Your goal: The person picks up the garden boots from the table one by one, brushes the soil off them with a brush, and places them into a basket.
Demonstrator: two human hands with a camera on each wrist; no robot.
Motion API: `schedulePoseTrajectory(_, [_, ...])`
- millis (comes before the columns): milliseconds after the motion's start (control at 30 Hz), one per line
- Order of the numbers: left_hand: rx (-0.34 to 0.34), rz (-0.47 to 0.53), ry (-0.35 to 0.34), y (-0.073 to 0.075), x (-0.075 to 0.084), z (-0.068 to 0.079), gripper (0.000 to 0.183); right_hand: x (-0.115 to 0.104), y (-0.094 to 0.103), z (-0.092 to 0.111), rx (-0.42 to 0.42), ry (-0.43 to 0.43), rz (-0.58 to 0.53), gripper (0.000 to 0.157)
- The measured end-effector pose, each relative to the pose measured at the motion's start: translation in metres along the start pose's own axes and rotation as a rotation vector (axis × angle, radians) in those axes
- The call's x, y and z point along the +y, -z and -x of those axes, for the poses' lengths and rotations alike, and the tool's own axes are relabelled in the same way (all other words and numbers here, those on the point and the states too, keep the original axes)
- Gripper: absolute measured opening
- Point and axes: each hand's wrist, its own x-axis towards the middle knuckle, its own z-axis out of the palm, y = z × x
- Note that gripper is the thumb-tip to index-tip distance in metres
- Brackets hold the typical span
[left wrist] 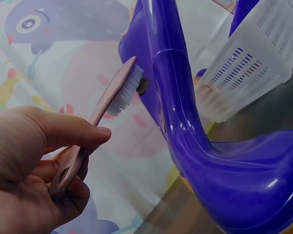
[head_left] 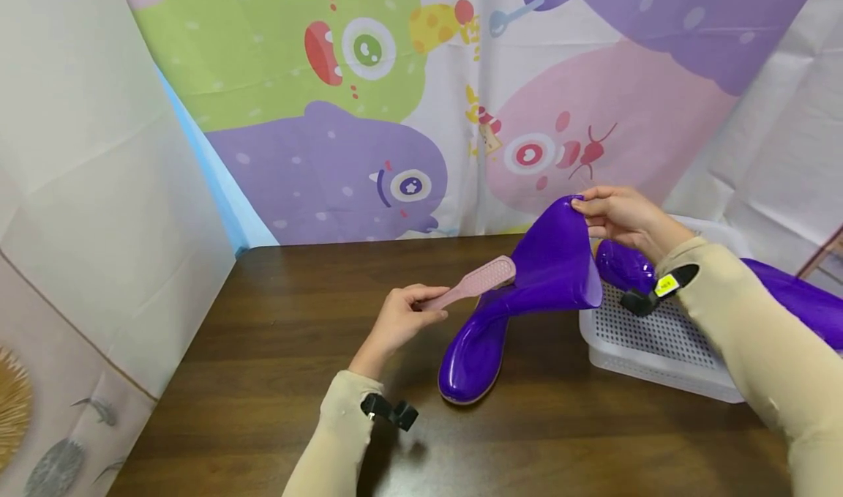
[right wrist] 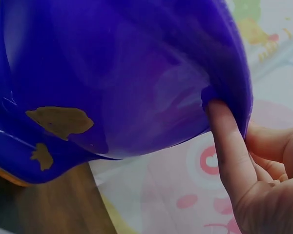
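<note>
A glossy purple rain boot (head_left: 546,263) stands tilted on the wooden table, its toe toward the front and its shaft leaning right. My right hand (head_left: 622,215) pinches the rim of the shaft, thumb and fingers on either side of the edge. In my left hand (head_left: 402,320) is a pink scrub brush (head_left: 484,277), gripped by its handle. White bristles (left wrist: 127,92) face the boot's shaft, close to a brown patch (left wrist: 143,86); whether they touch it I cannot tell. Two brown muddy patches (right wrist: 61,122) show on the boot in the right wrist view.
Right of the boot sits a white perforated plastic basket (head_left: 658,372). Another purple boot (head_left: 622,265) lies in it, partly hidden by my right arm. A cartoon-print cloth (head_left: 369,167) hangs behind the brown table (head_left: 276,350).
</note>
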Motion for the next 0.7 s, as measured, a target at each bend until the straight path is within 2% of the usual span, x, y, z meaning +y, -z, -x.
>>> schedulePoseTrajectory(133, [0.004,-0.003,0.014,-0.004,-0.017,-0.007,0.033,0.003,0.009,0.005,-0.003,-0.006,-0.01,0.022])
schedulePoseTrajectory(300, [-0.009,-0.01,0.017,-0.011,-0.025,-0.013,0.033,0.006,0.016,0.012,-0.008,-0.007,0.009,0.021])
schedulePoseTrajectory(467, [-0.064,-0.036,-0.01,-0.019,-0.026,-0.017,0.033,0.011,0.023,0.019,-0.019,-0.008,-0.007,0.021])
schedulePoseTrajectory(600, [-0.086,-0.115,-0.05,-0.024,-0.025,-0.019,0.033,0.016,0.028,0.024,-0.018,-0.005,0.0,0.02])
schedulePoseTrajectory(700, [-0.096,-0.177,-0.056,-0.024,-0.023,-0.021,0.033,0.018,0.032,0.027,-0.027,0.001,0.007,0.019])
